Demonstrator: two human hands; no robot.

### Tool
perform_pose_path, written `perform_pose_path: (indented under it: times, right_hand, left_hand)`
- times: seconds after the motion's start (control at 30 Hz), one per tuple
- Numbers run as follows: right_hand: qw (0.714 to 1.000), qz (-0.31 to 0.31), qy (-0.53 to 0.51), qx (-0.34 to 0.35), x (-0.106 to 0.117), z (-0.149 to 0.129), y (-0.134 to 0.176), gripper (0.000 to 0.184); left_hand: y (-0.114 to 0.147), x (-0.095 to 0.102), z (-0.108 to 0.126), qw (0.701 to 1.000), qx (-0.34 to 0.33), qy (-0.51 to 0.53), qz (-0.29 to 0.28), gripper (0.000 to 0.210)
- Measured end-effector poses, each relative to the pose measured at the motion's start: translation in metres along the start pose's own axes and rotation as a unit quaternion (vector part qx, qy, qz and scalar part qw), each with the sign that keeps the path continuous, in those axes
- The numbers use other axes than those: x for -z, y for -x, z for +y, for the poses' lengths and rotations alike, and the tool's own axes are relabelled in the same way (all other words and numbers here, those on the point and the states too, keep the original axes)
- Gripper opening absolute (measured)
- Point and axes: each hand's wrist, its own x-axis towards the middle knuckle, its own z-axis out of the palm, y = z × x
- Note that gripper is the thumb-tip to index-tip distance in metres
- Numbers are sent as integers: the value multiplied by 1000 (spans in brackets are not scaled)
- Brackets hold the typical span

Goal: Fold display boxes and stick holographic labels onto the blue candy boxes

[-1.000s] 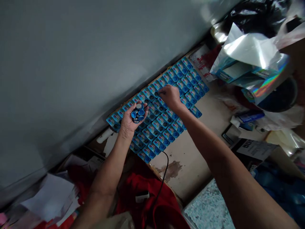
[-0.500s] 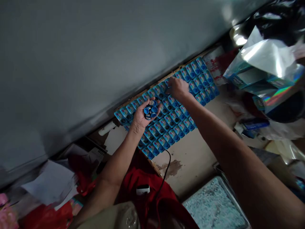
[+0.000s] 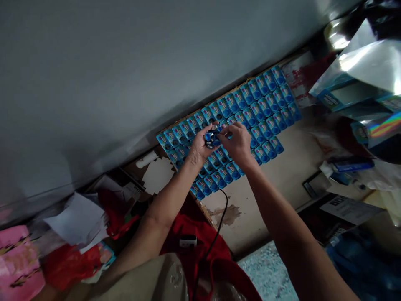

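Observation:
My left hand (image 3: pixel 198 148) is cupped, palm up, around several small round blue pieces with silvery rims (image 3: pixel 209 137). At the edge of that pile, the thumb and fingers of my right hand (image 3: pixel 237 143) are pinched together on one of the pieces, mostly covered by the fingertips. Beneath both hands lie rows of blue blister packs (image 3: pixel 261 85), each with a printed upper part and a round hollow below. Those towards the right show bright blue discs in their hollows, while many on the left have dark hollows. My hands hide some packs in the middle.
The packs lie on a worn, pale tabletop (image 3: pixel 250 205) against a grey wall (image 3: pixel 103 62). A black cable (image 3: pixel 223 217) hangs over the near edge. Plastic-wrapped packaging (image 3: pixel 360 71) crowds the right side. Papers (image 3: pixel 77 219) and a pink bag (image 3: pixel 19 261) are at left.
My right hand has come back from the upper row of packs to the pieces in my left palm. The camera view has shifted slightly.

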Motion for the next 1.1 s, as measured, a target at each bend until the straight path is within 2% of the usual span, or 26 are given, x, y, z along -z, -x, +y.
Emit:
perform_pose_path:
  times: [0.13, 0.27, 0.37, 0.43, 0.53, 0.63, 0.73, 0.83, 0.93, 1.0, 1.1]
  right_hand:
    - [990, 52, -122, -42, 8, 8, -5, 6]
    - [953, 103, -264, -110, 11, 25, -5, 15]
    - [912, 95, -360, -172, 11, 47, 0, 31]
    - [889, 91, -396, -211, 12, 61, 2, 34]
    - [876, 82, -417, -227, 13, 72, 1, 32]
    - [880, 25, -420, -220, 8, 66, -4, 31]
    - [897, -17, -385, -218, 3, 58, -10, 33]
    - [917, 24, -348, -195, 8, 60, -13, 35]
    - [923, 59, -333, -183, 19, 57, -8, 34]
    - [932, 48, -322, -161, 24, 43, 1, 31]
    - [964, 28, -252, -81, 23, 8, 20, 24]
  left_hand:
    - [1, -7, -2, 999, -15, 30, 6, 31]
    - [6, -10, 3, 998, 0, 61, -13, 30]
    - [8, -6, 9, 998, 4, 56, -38, 30]
    - [9, -3, 12, 998, 5, 49, -41, 27]
    - [12, 2, 13, 998, 13, 46, -29, 24]
    - [19, 7, 12, 999, 16, 51, -12, 24]
    - [28, 11, 13, 998, 14, 63, -4, 26]
    - [33, 14, 13, 997, 12, 70, -3, 26]
    - [31, 14, 8, 998, 13, 66, -10, 26]
    - [25, 11, 1, 998, 8, 65, -13, 27]
    - [15, 3, -14, 999, -39, 35, -8, 29]
